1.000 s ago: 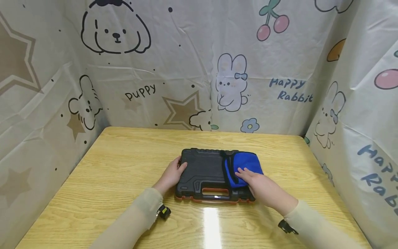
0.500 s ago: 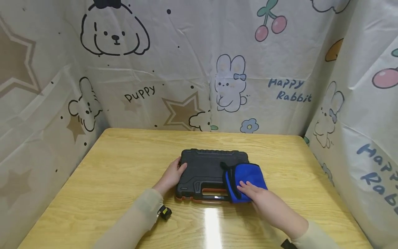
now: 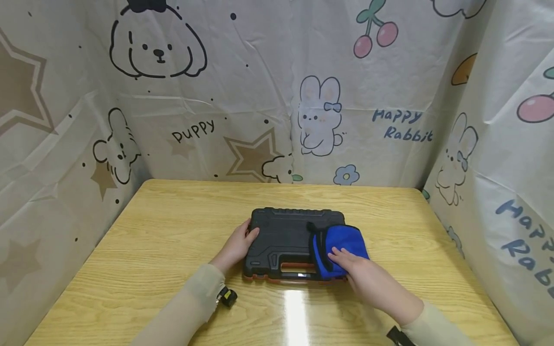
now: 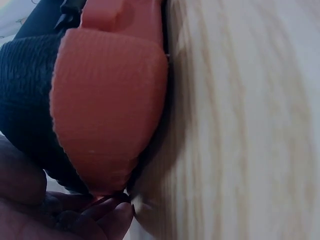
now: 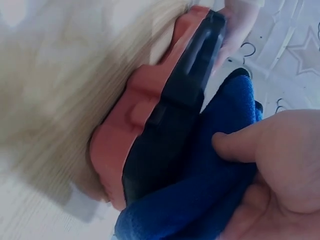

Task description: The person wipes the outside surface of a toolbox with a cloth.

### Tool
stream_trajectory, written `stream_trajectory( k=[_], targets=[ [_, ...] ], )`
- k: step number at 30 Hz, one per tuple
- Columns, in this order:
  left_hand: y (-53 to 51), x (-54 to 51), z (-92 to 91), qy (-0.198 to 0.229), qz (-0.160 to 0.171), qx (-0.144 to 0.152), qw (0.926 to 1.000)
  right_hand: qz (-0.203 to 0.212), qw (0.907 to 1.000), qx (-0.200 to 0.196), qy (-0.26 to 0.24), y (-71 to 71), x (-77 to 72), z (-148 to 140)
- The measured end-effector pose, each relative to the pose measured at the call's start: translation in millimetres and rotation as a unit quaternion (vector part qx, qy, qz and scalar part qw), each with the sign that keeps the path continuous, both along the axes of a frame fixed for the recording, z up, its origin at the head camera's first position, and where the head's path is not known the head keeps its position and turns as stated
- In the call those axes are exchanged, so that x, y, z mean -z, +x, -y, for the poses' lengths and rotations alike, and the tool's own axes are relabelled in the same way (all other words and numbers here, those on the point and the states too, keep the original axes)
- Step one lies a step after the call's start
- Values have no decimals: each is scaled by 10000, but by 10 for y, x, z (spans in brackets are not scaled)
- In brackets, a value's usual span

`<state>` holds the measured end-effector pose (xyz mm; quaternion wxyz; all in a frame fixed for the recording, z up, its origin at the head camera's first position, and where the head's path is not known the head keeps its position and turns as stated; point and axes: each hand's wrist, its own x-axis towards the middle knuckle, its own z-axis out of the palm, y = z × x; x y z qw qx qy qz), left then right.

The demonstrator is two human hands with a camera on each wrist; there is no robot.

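A tool case (image 3: 281, 233) with a black lid and an orange-red base lies flat on the wooden table, its handle toward the person. The left hand (image 3: 235, 247) grips its left side, thumb along the lid's edge; in the left wrist view, fingertips (image 4: 112, 217) reach the bottom of the orange corner. On the right part of the lid lies a folded blue cloth (image 3: 346, 240) with black edging. The right hand (image 3: 372, 281) presses on this cloth with fairly straight fingers. Seen from the right wrist, the thumb (image 5: 235, 145) rests against the cloth, which hides part of the fingers.
The light wooden table (image 3: 182, 211) extends around the case on all sides. A white curtain (image 3: 242, 96) with cartoon prints stands behind the table and along both sides. Small black cameras (image 3: 227, 296) are strapped at the wrists.
The right hand and blue cloth slid toward the person across the lid, then shifted slightly back away. The left hand and the case have stayed in place.
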<state>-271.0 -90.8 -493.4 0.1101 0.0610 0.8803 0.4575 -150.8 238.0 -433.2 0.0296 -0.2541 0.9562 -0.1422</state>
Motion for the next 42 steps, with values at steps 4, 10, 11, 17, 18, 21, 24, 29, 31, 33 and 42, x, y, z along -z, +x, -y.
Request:
stream_trajectory(
  k=[4, 10, 11, 17, 18, 21, 24, 29, 31, 33, 42],
  targets=[
    [-4, 2, -9, -4, 27, 0, 10000, -126, 9999, 64, -2, -171, 26, -12],
    [-8, -1, -30, 29, 38, 11, 10000, -251, 9996, 117, -92, -474, 87, -33],
    [-9, -1, -31, 27, 40, 18, 10000, -246, 9996, 132, -102, -523, 90, -30],
    [-6, -1, -9, -7, 56, 32, 10000, 1, 9996, 264, -15, -786, 29, 64],
    [-4, -2, 1, -27, 43, 29, 10000, 77, 9995, 296, 19, -824, 14, 92],
    [3, -10, 25, -45, 26, 47, 10000, 247, 9990, 350, 155, -920, -34, 175],
    [-7, -14, 38, -30, -1, 84, 10000, 261, 9987, 335, 285, -1004, -72, 246],
    [-30, -15, 42, -18, -6, 119, 9999, 260, 9980, 295, 502, -1098, -90, 345],
    [-32, -9, 42, 4, 26, 122, 9999, 316, 9974, 263, 584, -1105, -81, 384],
    [-32, -2, 40, -4, 11, 140, 9999, 351, 9971, 183, 655, -1087, -73, 419],
    [-21, -25, 6, 25, 34, 134, 9999, 390, 9972, -203, 609, -741, -114, 500]
  ],
)
